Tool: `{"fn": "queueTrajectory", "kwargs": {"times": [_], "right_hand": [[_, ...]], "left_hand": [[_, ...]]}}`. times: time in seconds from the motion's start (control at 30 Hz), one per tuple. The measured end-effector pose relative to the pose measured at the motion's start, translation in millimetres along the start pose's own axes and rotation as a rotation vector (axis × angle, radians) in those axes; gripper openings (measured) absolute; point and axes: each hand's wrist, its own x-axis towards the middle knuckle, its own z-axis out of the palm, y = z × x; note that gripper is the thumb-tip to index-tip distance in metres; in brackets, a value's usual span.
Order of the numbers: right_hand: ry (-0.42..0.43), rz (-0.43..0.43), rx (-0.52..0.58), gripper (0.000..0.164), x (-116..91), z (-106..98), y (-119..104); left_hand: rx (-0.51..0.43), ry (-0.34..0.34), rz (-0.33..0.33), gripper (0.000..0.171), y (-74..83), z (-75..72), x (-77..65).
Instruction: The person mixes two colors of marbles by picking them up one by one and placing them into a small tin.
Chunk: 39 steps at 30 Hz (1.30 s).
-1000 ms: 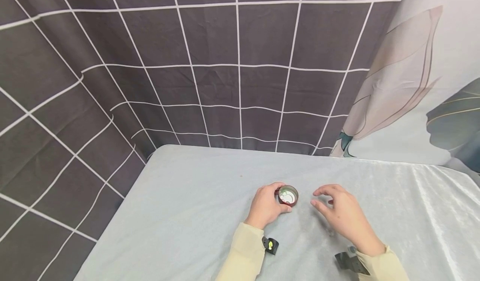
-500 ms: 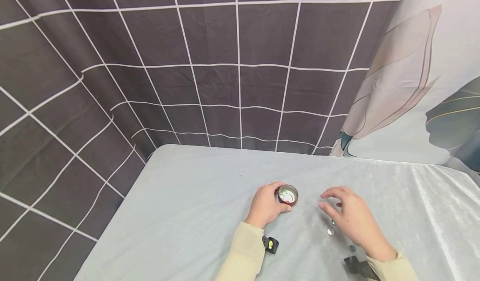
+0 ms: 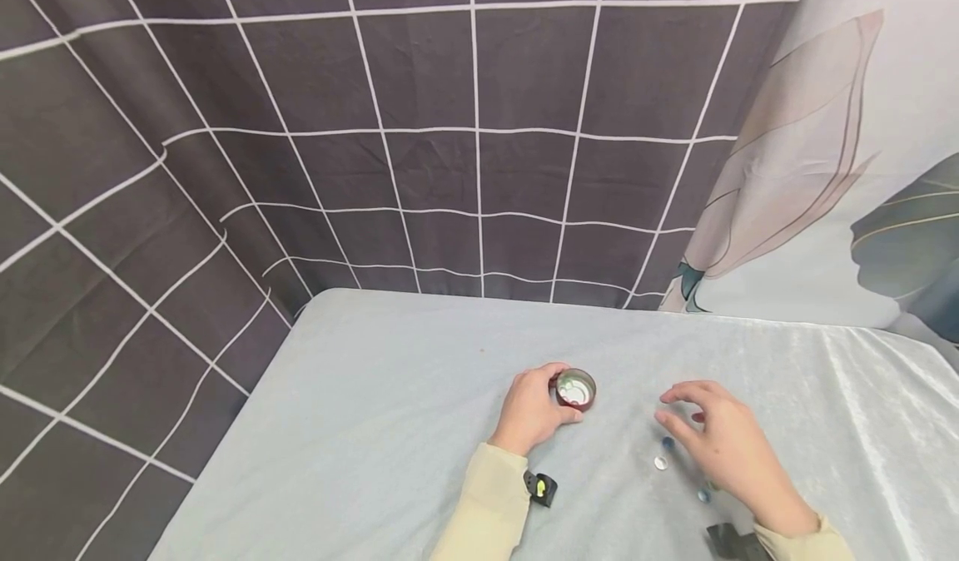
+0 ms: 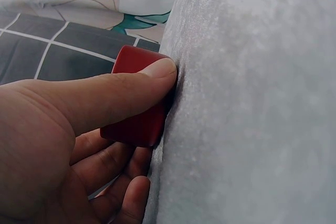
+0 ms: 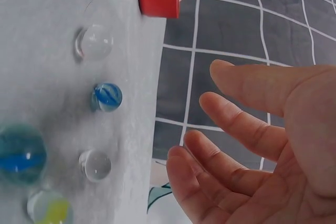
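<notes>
My left hand (image 3: 530,411) grips a small round red cup (image 4: 134,127), thumb on the near side, and the cup stands on the cloth. From above, its dark rim (image 3: 594,391) circles a pale bottom with something clear and greenish in it. To the right, my right hand (image 3: 727,444) hovers with loosely curved fingers, holding nothing. Below it lie several glass marbles: a clear one (image 3: 661,463), a blue one (image 3: 668,443) and a bluish one (image 3: 704,495). The right wrist view also shows a blue-swirled marble (image 5: 108,97) and a yellow-streaked marble (image 5: 50,208).
A pale grey velvety cloth (image 3: 375,428) covers the table. Dark curtain (image 3: 419,170) with a white grid hangs behind and at the left; a leaf-patterned curtain (image 3: 809,178) hangs at the back right. Both wrists carry black straps (image 3: 541,488).
My right hand has drawn back to the right, away from the cup, and marbles have come into view on the cloth beneath it. The left hand and cup have stayed put.
</notes>
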Motion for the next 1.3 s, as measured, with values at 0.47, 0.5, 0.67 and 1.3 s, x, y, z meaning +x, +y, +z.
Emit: {"fn": "queueTrajectory", "kwargs": {"times": [0.47, 0.5, 0.67, 1.3], "right_hand": [[0.021, -0.009, -0.017, 0.017, -9.2, -7.3, 9.6], [0.021, -0.005, -0.022, 0.016, -10.2, -7.8, 9.9], [0.013, 0.012, -0.035, 0.016, -15.6, -9.9, 14.6], [0.01, 0.042, -0.084, 0.017, -25.5, -26.4, 30.5]], "left_hand": [[-0.005, 0.003, 0.002, 0.058, -0.2, 0.3, -2.5], [-0.006, 0.003, 0.001, 0.058, -0.1, 0.4, -2.7], [-0.001, 0.001, -0.002, 0.058, 0.5, 0.2, -3.2], [-0.01, 0.001, -0.005, 0.058, -0.1, 0.3, -1.8]]}}
